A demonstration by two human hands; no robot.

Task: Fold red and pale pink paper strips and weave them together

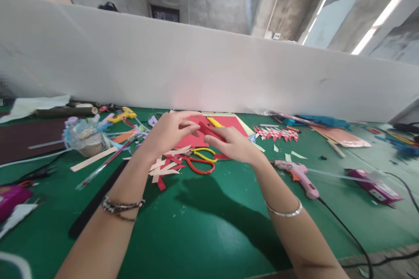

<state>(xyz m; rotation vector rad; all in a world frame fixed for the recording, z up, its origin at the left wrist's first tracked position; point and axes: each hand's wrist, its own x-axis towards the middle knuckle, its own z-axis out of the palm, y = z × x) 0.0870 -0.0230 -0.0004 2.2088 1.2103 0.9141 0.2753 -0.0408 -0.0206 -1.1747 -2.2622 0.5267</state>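
Note:
A folded-looking red paper strip [209, 131] spans the gap between my two hands, above the table. My right hand [235, 143] grips its right end, with the thumb along the near side. At the other end, the bent fingers and thumb of my left hand [170, 134] close on the strip, partly hiding it. Red paper sheets [237, 123] lie behind the hands, with a yellow-handled tool [214, 122] on top. Below the hands rest scissors [201, 171] with red and yellow handles, beside a pile of red and cream paper strips [163, 169].
A pink glue gun [303, 176] lies at right, its cord trailing to the near edge. Woven red-and-white paper [276, 133] sits behind it. At left stand a plastic cup [87, 137], a yellow glue gun [124, 114] and a dark bar [98, 200]. A white partition [209, 69] closes the back.

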